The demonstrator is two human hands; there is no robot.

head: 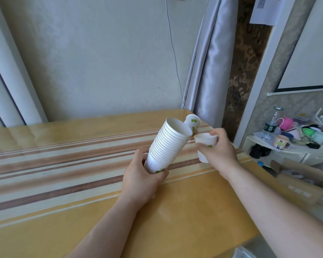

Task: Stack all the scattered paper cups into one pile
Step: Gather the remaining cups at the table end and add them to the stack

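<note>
My left hand (142,178) grips the bottom of a tall pile of nested white paper cups (169,144) with green leaf prints, tilted up and to the right above the table. Just right of the pile's open mouth, my right hand (217,148) holds a single paper cup (205,143), upright, its rim level with the top of the pile. One more paper cup (192,122) stands upside down on the table's far right corner, partly hidden behind the pile.
The table (63,164) has a yellow cloth with brown and pale stripes; its right edge runs close to my right arm. Beyond it, a low white shelf (295,146) carries mugs and a bottle. A cardboard box (302,175) lies on the floor. Wall and curtain behind.
</note>
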